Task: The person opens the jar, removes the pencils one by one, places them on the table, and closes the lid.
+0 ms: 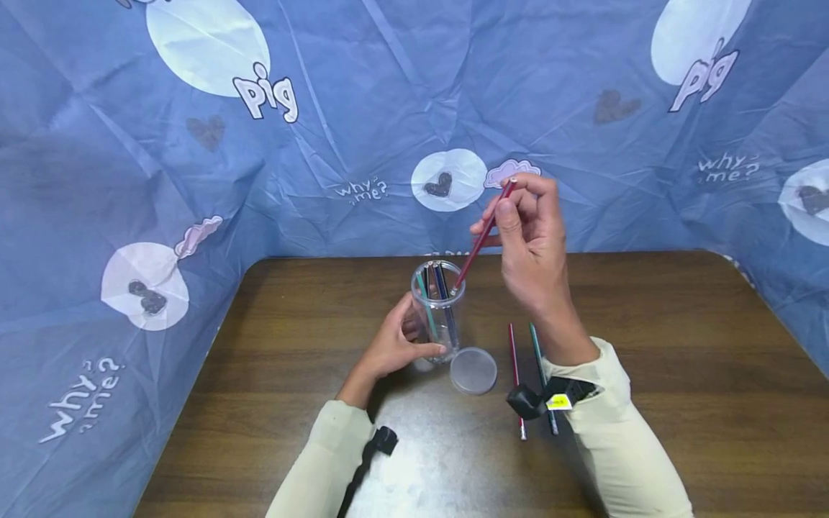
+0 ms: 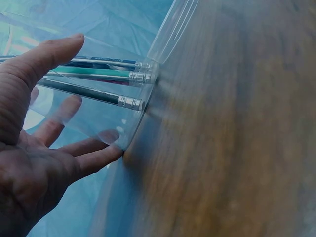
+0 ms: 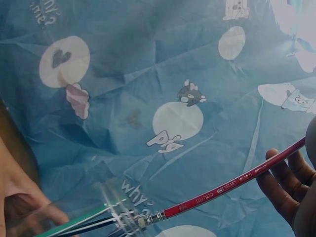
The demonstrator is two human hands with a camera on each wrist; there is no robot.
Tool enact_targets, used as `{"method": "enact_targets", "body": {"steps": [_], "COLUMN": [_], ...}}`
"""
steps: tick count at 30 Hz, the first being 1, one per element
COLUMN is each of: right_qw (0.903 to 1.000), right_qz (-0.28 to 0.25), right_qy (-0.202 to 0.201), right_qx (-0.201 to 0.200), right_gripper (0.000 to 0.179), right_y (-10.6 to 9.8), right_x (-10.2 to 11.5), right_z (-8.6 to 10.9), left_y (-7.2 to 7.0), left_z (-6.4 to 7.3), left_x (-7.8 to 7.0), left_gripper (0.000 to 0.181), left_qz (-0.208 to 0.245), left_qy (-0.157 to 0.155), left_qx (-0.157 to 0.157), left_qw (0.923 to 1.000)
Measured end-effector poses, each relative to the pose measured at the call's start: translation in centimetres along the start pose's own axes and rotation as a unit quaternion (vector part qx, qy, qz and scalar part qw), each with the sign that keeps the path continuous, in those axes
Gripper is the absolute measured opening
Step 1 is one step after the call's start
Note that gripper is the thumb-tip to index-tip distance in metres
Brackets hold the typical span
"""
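Note:
My left hand (image 1: pixel 391 342) holds a clear plastic jar (image 1: pixel 438 305) standing upright on the table, thumb on the near side and fingers round the other. Inside the jar stand a green pencil (image 2: pixel 94 74), a black pencil (image 2: pixel 89 93) and dark blue ones, eraser ends down at the base. Up to the right, my right hand (image 1: pixel 536 244) pinches a red pencil (image 1: pixel 481 246) near its upper end. That pencil slants down to the left, its metal-and-eraser end (image 3: pixel 154 218) right at the jar's rim.
A round clear lid (image 1: pixel 473 371) lies just in front of the jar. Farther right, another red pencil (image 1: pixel 514 352) and a green pencil (image 1: pixel 537 352) lie side by side on the wooden table (image 1: pixel 259 403), partly under my right wrist. Blue printed cloth (image 1: pixel 363 129) hangs behind the table.

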State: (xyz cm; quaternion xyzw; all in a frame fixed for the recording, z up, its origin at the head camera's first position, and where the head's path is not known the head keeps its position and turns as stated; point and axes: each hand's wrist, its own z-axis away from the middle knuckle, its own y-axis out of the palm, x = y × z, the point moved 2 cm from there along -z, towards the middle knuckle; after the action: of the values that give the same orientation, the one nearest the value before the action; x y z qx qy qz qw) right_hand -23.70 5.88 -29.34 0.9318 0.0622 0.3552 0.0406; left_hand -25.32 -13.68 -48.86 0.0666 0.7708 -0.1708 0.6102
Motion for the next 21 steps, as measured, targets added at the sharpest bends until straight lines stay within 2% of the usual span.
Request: {"method": "enact_targets", "body": {"steps": [12,21], "right_qw": [0.9996,0.9991], "right_qz": [-0.010,0.001], "right_qy": [0.000,-0.003], "right_qx": [-0.026,-0.043], "right_gripper": [0.016,0.019], "right_y": [-0.8,-3.3], "right_x": [1.5,1.1], "right_z": [-0.6,0.4], "left_y": [-0.2,-0.1], "left_z": [0.0,0.1], "left_x": [0.1,0.0], "left_gripper": [0.103,0.100], "left_qz": [-0.007,-0.005], "left_qy": [0.000,-0.002], "left_qx": [-0.002,0.002], "left_qw": [1.0000,1.0000]}}
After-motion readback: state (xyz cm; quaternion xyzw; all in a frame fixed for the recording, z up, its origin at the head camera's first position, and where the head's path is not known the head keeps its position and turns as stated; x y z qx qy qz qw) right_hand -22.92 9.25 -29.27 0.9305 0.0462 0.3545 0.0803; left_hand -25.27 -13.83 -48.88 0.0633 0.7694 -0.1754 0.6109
